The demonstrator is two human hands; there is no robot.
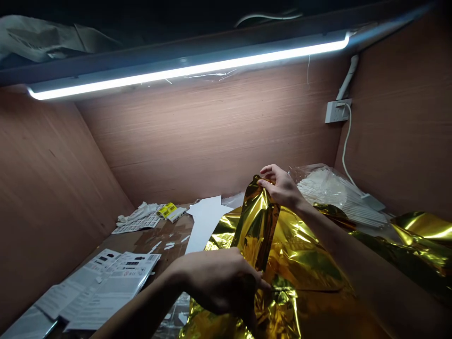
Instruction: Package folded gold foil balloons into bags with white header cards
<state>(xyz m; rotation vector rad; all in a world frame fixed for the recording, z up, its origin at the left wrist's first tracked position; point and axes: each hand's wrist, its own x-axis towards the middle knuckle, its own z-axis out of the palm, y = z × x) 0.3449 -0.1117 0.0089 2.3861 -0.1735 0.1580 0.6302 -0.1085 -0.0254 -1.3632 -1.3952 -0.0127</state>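
A flat, uninflated gold foil balloon (256,221) with shiny, creased sides stands partly raised in front of me. My right hand (280,188) pinches its upper tip between thumb and fingers, near a small rounded tab. Lower down, my left hand (226,282) is closed on a folded part of the same foil, knuckles up. Its fingertips are partly hidden behind the hand and in shadow. More gold foil (307,245) spreads beneath both forearms and to the right.
White sticks in a clear plastic bag (335,193) lie at the back right. Printed cards (116,282) overlap at left, near a yellow label (167,210) and crumpled tissue (141,212). White paper (206,219) lies behind the foil. A socket (337,111) with a cable hangs in the corner.
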